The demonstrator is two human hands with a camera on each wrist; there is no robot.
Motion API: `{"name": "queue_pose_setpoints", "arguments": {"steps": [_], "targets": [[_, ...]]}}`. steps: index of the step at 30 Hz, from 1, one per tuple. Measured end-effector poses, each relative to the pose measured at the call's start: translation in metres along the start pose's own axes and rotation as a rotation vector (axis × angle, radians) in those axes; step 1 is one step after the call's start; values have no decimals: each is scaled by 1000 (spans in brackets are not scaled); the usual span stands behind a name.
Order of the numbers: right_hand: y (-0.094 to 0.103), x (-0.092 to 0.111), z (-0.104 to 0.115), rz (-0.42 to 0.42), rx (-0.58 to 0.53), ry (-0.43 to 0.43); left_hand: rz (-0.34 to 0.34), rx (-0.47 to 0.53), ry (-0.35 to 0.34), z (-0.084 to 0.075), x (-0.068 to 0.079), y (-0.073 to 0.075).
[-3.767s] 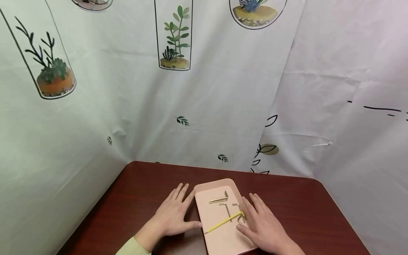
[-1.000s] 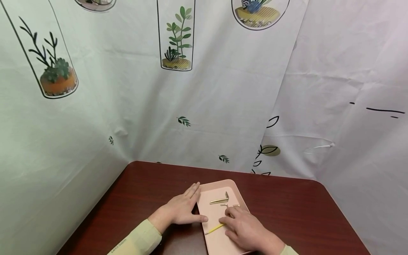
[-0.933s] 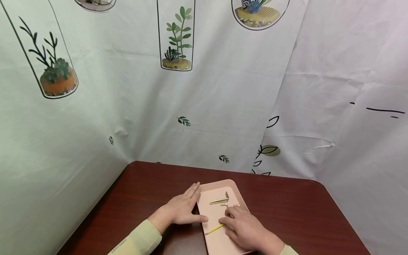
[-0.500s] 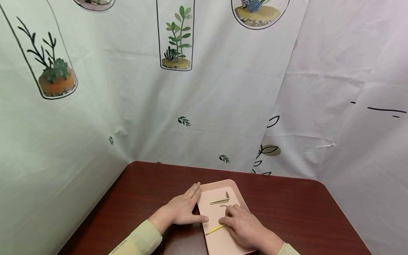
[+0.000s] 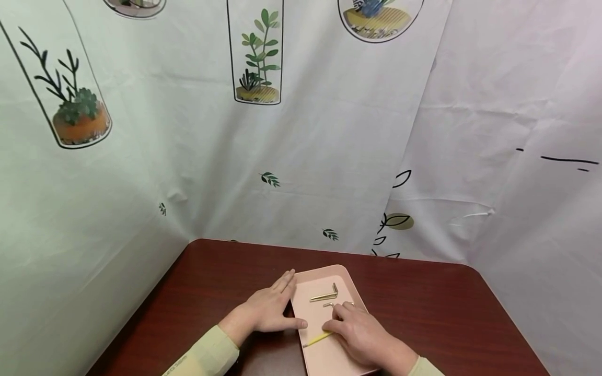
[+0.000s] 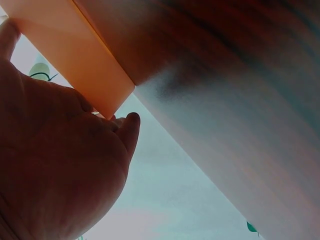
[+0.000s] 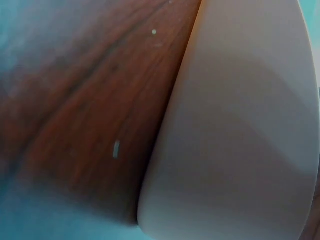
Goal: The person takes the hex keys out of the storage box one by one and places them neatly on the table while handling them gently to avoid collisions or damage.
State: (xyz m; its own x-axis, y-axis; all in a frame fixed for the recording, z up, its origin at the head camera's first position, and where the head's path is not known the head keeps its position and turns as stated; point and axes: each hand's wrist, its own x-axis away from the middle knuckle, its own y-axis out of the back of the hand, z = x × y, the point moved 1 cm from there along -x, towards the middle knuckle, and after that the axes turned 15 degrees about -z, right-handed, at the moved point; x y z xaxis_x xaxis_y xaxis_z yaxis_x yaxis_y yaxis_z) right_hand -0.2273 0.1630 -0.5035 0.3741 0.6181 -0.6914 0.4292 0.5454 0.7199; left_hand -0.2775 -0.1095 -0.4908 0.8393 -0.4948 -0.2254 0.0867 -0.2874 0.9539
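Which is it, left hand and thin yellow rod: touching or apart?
Apart: the head view shows a strip of shallow pink tray between left hand and yellow rod.

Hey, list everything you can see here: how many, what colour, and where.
Shallow rectangular tray: one, pink, on the tabletop.
L-shaped metal rods: at least two, gold, in the tray, some partly hidden.
Thin rod: one, yellow, in the tray, partly hidden.
Wood-grain tabletop: one, red-brown, under the tray.
Plant-printed cloth: count unclear, white, behind the tabletop.
Sleeves: two, pale yellow-green, head view's bottom.
Left hand: one, bare, tray's left edge.
Right hand: one, bare, over the tray.
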Motion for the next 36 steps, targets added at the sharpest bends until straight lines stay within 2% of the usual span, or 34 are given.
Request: {"name": "queue_pose_setpoints", "arguments": {"steps": [6,18,36], "targets": [[0,0,-1,2,17,13,1,5,1,-1,0,1],[0,2,-2,42,9,-27,-3,6,-10,-1,-1,-2],[0,4,-3,34,-5,-9,-6,9,-5,0,0,0]]}}
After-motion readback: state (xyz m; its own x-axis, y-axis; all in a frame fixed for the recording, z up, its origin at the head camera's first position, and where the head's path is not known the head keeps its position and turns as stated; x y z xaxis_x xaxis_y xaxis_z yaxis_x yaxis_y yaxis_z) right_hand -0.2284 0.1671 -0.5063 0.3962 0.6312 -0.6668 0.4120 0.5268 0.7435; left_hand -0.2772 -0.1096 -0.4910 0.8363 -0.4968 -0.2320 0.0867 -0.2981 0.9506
